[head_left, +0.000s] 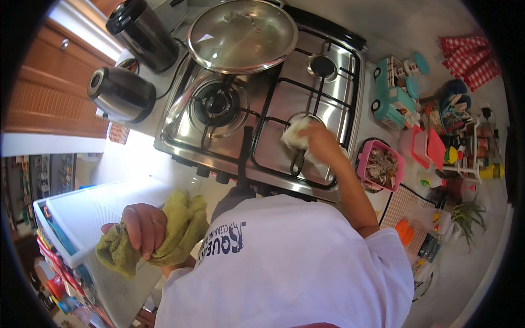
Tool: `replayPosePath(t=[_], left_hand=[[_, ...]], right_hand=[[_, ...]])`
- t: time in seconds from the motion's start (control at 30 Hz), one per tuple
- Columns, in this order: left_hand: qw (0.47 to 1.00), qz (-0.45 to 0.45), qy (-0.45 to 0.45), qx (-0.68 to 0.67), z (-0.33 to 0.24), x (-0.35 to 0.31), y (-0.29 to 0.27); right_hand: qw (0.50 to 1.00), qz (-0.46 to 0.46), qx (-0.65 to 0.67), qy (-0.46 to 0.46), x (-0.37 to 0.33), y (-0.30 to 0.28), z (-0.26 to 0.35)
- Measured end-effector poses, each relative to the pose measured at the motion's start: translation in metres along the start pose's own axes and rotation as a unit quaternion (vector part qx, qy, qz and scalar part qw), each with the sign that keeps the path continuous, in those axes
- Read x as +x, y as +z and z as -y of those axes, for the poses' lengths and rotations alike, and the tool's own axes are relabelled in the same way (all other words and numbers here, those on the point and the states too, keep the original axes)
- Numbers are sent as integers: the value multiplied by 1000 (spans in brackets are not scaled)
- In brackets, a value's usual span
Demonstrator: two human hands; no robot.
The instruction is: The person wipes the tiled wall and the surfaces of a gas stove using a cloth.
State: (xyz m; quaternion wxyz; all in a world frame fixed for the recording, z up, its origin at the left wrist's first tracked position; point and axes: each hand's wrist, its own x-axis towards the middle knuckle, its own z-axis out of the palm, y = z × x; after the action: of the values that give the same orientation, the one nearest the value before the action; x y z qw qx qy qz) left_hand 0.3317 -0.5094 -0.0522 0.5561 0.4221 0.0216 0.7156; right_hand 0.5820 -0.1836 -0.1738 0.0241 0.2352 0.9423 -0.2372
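Note:
A yellow-green towel (pixel 183 227) is bunched in my left hand (pixel 144 228), whose fingers are closed round it at the left of my body, off the stove. My right hand (pixel 321 143) reaches over the gas stove (pixel 273 104), slightly smeared by motion. It presses a crumpled white cloth (pixel 295 133) at the front right burner, over the black pan support (pixel 298 163). That burner is partly hidden by the cloth and hand. At the front left, the burner (pixel 217 105) is uncovered, with bare steel around it.
A large pan with a glass lid (pixel 243 35) covers the back left of the stove. An electric kettle (pixel 121 94) and a dark flask (pixel 143 35) stand to the left. On the right counter are a pink basin (pixel 402 169) and a teal toy-van holder (pixel 392 97).

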Motion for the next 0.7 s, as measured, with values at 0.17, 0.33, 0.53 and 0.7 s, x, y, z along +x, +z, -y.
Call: replayPosePath(t=[0.17,0.33,0.53,0.7], left_hand=[[999,30,16,9,13,-25,22],[999,-1,36,-17,16,-62,22],[997,24,9,-70,-14,-103,20],[997,-16,15,-79,-39,-153,28]], right_hand=[[998,55,-7,-6,21,10,64],[987,-17,-68,-148,13,60,60],[980,-76,185,-17,35,64,111],[993,-18,-113,-37,61,105,139]])
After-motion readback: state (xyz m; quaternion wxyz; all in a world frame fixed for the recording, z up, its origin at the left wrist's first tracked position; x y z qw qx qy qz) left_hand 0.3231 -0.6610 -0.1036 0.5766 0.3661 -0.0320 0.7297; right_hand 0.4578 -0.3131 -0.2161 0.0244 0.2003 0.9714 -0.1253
